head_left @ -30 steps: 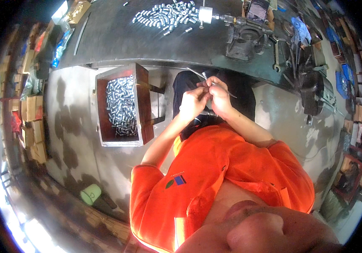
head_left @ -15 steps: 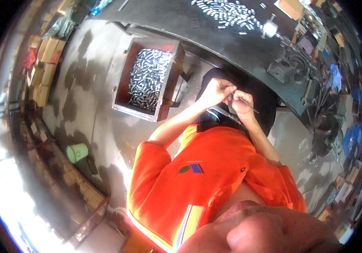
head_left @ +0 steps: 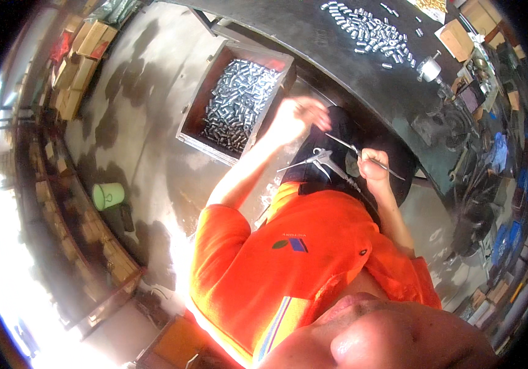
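Observation:
My right hand [head_left: 375, 166] is closed round a thin metal rod-like tool [head_left: 345, 142], whose ends stick out on both sides of the fist; its exact kind is unclear. My left hand [head_left: 302, 115] is raised between the wooden box and the tool, its fingers smeared by motion, and nothing can be made out in it. Across my lap lies a silver air blow gun [head_left: 320, 158], its thin nozzle pointing left and its hose running under my right forearm. Beside my left forearm, a wooden box [head_left: 197, 140] holds many small shiny metal cylinders [head_left: 239, 101].
More metal cylinders [head_left: 375, 34] are spread on the dark workbench [head_left: 313, 37] ahead. A small clamp-like metal device [head_left: 429, 69] stands to their right, near cluttered tools. A pale green bucket [head_left: 108, 195] rests on the floor at left. Cardboard boxes [head_left: 82, 74] are stacked at far left.
My hands, earlier together over my lap, are now apart. The left has moved up and left, towards the box; the right, still gripping the tool, has shifted right. The blow gun is now plainly visible.

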### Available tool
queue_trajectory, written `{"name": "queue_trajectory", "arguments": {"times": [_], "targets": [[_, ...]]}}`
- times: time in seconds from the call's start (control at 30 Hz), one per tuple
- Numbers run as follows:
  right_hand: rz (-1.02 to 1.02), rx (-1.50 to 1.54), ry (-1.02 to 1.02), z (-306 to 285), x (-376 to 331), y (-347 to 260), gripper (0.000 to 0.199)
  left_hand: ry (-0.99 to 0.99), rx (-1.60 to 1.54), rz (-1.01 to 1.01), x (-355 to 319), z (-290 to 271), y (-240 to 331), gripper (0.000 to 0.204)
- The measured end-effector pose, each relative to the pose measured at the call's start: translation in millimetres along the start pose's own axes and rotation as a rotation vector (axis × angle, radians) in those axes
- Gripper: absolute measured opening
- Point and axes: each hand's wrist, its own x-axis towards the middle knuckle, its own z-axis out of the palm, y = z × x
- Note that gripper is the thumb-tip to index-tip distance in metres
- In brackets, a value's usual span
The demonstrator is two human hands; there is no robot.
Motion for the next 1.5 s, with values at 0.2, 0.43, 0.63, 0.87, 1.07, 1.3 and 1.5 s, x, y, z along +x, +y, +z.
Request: {"name": "queue_trajectory", "arguments": {"times": [0.2,0.43,0.63,0.87,1.07,1.3,1.5], "targets": [[0.041,0.092,-0.008,-3.5,-8.3,-4.1,0.020,0.630,0.303,-0.140,10.9,-169.4,-39.7,0.020],[0.006,0.017,-0.046,-1.7,-8.0,7.3,0.016,0.431,1.424,-0.576,39.9,-181.2,-105.2,0.041],[0.048,-0.016,-0.007,-10.2,-19.9,10.3,0.017,0.332,1.300,-0.494,55.6,-210.8,-135.2,0.038],[-0.019,0.072,-0.030,-13.4,-16.9,18.1,0.016,0.285,1.619,-0.485,53.9,-215.4,-139.1,0.023],[-0.091,0.004,-0.048,-12.7,-18.3,6.2,0.015,0.297,1.603,-0.418,31.8,-226.9,-109.4,0.028],[-0.111,-0.141,-0.003,-12.0,-13.6,5.0,0.015,0.476,0.202,-0.232,16.6,-97.1,2.1,0.027],[-0.301,-0.214,-0.040,5.9,-2.2,-31.4,0.020,0.012,-0.258,-0.471,-11.3,22.8,6.6,0.028]]}}
